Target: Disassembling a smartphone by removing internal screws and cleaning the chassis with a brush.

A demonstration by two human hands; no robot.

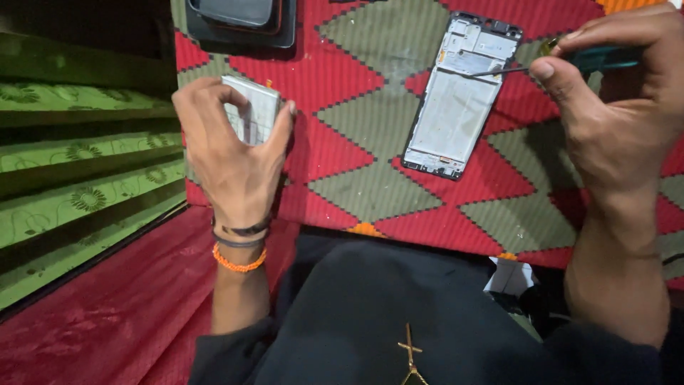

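Black-clad lap lowest; left hand (239, 153) grips a silvery part (251, 107), perhaps a battery; right hand (616, 107) pinches a screwdriver (570, 63) over the phone frame (459, 93), where a slip could scratch it

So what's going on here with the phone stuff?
A person sits at a red and green patterned mat. The left hand holds up a flat silver phone part. The right hand grips a small screwdriver, its tip over the top of an opened phone frame lying on the mat. Another dark device lies at the mat's far edge.
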